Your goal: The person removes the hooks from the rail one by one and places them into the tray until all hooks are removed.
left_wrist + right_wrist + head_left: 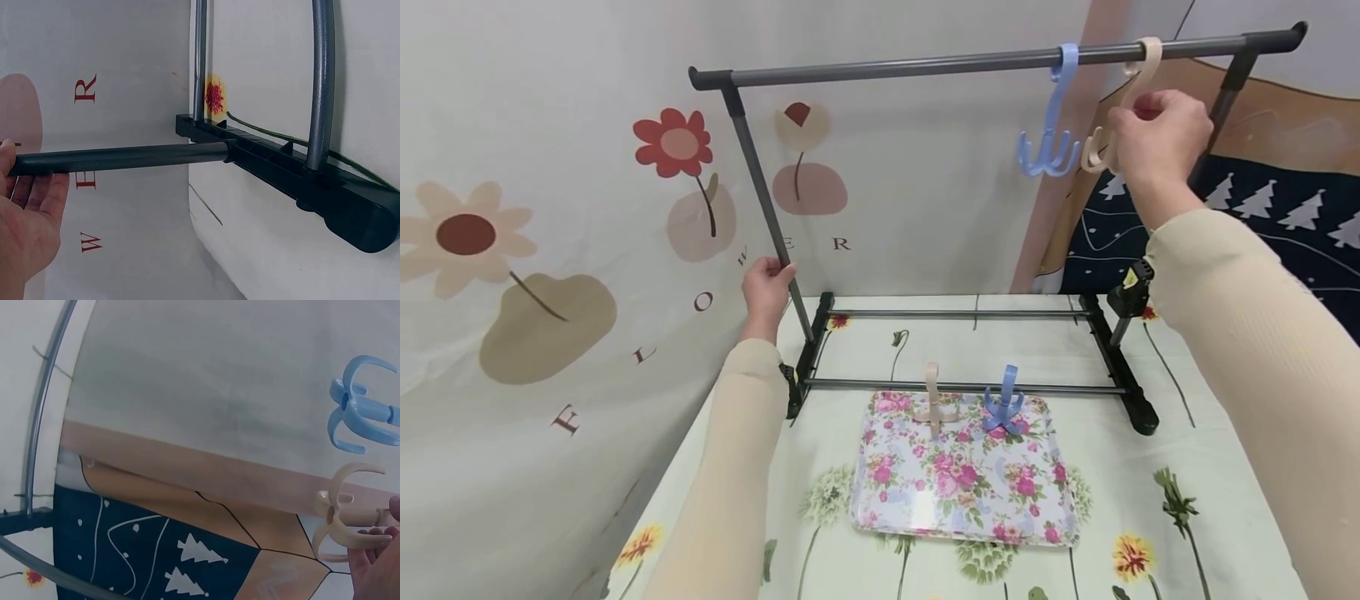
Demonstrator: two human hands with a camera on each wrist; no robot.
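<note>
My left hand (766, 292) grips the left grey post (760, 175) of a metal clothes rack; in the left wrist view, fingers curl under that post (125, 158). My right hand (1165, 137) holds the stem of a beige multi-prong hook (1142, 71), whose curved top sits over the rack's top bar (887, 65) near its right end. In the right wrist view, the beige hook's prongs (331, 515) stick out beyond my fingertips. Just left of it, a light blue hook (1051, 117) of the same kind hangs from the bar.
On the table, a floral board (917, 492) lies in front of the rack. A second beige hook (933, 400) and a second blue hook (1002, 408) rest on its far part. Black rack feet (1120, 367) and lower rails (962, 314) stand behind, before a flower-printed curtain (925, 208).
</note>
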